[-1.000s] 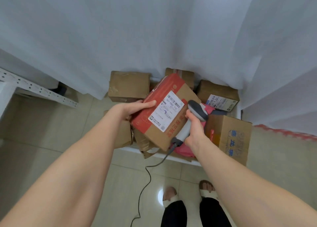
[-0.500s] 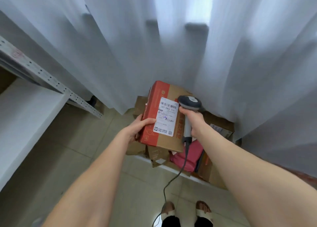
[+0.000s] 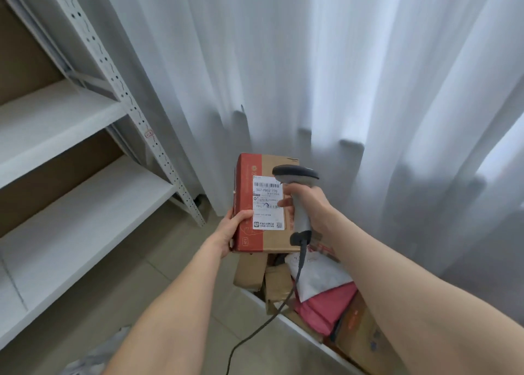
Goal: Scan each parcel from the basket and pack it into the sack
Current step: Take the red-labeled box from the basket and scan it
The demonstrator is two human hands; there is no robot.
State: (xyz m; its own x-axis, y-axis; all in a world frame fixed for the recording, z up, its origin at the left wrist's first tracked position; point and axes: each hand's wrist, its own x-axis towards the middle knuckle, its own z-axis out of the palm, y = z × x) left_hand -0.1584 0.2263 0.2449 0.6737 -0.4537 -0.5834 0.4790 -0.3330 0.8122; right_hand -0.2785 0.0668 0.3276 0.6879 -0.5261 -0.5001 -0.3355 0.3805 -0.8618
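Whereas one second earlier the parcel (image 3: 266, 240) lay tilted low over the pile, it is now upright and raised clear above the left end of the basket (image 3: 300, 330), its label (image 3: 268, 213) toward the camera. The left hand (image 3: 229, 233) grips its lower left edge, thumb across the red face. The right hand (image 3: 309, 204) is wrapped round the scanner (image 3: 301, 218), whose head sits level with the barcode. Other boxes and mailers remain in the basket. Scanning appears to be in hand; packing comes next. A crumpled grey sheet (image 3: 93, 355) on the floor, well left of the basket, may be the sack.
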